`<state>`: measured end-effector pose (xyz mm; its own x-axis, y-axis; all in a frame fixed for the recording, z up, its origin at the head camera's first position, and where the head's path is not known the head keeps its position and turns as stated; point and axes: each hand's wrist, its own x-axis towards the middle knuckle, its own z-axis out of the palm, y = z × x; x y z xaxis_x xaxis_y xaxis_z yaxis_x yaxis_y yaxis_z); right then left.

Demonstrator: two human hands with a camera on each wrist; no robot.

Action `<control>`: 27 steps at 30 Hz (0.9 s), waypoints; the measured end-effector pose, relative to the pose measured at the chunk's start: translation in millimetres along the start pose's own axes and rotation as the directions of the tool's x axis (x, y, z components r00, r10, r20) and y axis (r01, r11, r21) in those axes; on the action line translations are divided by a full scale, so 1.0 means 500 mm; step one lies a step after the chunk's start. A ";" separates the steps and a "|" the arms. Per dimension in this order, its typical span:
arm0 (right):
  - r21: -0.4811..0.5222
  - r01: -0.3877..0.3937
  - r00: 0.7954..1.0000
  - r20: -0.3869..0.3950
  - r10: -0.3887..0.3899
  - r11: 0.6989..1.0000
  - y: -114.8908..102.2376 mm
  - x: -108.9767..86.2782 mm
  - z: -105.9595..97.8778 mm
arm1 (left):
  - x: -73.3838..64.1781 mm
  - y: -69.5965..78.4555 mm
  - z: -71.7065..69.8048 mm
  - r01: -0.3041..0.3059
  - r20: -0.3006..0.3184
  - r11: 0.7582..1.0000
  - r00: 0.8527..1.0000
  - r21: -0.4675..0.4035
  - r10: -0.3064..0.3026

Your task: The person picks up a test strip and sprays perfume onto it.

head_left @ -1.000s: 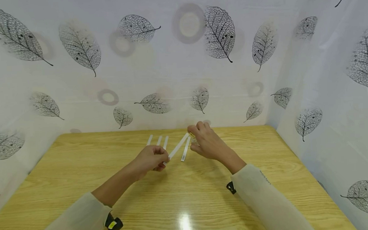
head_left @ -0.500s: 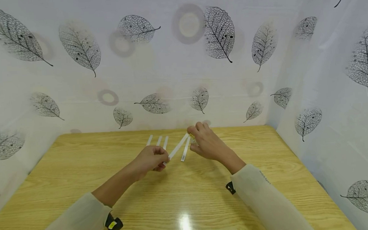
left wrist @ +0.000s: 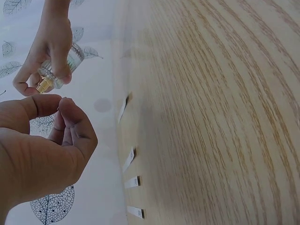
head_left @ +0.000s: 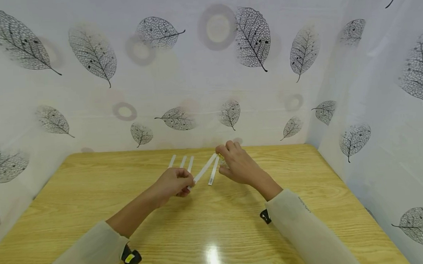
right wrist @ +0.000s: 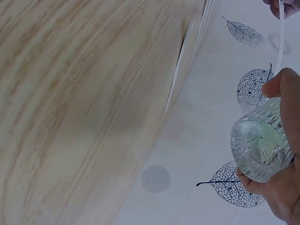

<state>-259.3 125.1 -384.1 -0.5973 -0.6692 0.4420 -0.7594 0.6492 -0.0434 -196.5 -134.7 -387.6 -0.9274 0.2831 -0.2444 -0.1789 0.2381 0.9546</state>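
Observation:
My left hand (head_left: 174, 182) pinches one end of a white paper test strip (head_left: 204, 168) between thumb and forefinger. The strip slants up and right, its far end overlapping the right hand's fingertips in the head view. In my right hand (head_left: 237, 162) is a ribbed clear glass perfume bottle (right wrist: 258, 140). Its gold spray nozzle (left wrist: 44, 85) shows beside a finger in the left wrist view, facing the left hand. The bottle's thick base fills the right wrist view; pale green shows through the glass. Both hands are raised above the table.
On the wooden table (head_left: 202, 224), another white strip (head_left: 212, 176) with a printed end lies between the hands. Three more strips (head_left: 182, 161) lie by the back edge, partly behind the left hand. A leaf-patterned curtain (head_left: 194, 77) closes off the back and sides.

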 end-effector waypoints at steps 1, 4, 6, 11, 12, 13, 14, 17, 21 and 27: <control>-0.003 0.005 1.000 -0.003 -0.005 1.000 0.000 0.000 -0.001 | 0.000 0.000 0.000 0.001 0.000 1.000 1.000 0.001 -0.001; -0.005 0.015 1.000 -0.008 -0.015 1.000 -0.002 0.001 -0.003 | 0.003 -0.002 0.000 0.013 -0.012 1.000 1.000 -0.006 -0.014; -0.008 0.016 1.000 -0.009 -0.016 1.000 -0.002 0.001 -0.004 | 0.005 -0.004 -0.001 0.013 -0.013 1.000 1.000 -0.005 -0.013; -0.008 0.016 1.000 -0.010 -0.016 1.000 0.000 -0.002 -0.002 | 0.016 -0.011 -0.003 0.025 -0.027 1.000 0.999 -0.018 -0.025; -0.008 0.018 1.000 -0.011 -0.018 1.000 0.000 -0.002 -0.002 | 0.019 -0.013 -0.004 0.031 -0.032 0.999 0.999 -0.024 -0.032; -0.005 0.021 1.000 -0.012 -0.021 1.000 0.000 -0.003 -0.002 | 0.021 -0.014 -0.005 0.037 -0.035 0.999 0.999 -0.028 -0.038; -0.002 0.024 1.000 -0.013 -0.024 1.000 0.000 -0.003 -0.002 | 0.023 -0.015 -0.005 0.040 -0.038 0.999 0.998 -0.036 -0.041; 0.001 0.039 0.999 -0.021 -0.038 0.999 -0.001 -0.004 -0.003 | 0.028 -0.016 -0.007 0.045 -0.039 0.998 0.998 -0.049 -0.047; 0.001 0.049 0.998 -0.032 -0.049 0.999 -0.002 -0.004 -0.003 | 0.039 -0.017 -0.011 0.047 -0.046 0.996 0.998 -0.071 -0.050; 0.001 0.042 0.999 -0.019 -0.042 0.999 -0.003 -0.006 -0.005 | 0.061 -0.025 -0.018 0.075 -0.057 0.993 0.995 -0.096 -0.081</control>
<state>-255.6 126.9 -383.1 -0.5602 -0.6887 0.4602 -0.7838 0.6206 -0.0255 -225.3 -137.5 -405.6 -0.9271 0.2097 -0.3105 -0.2787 0.1680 0.9456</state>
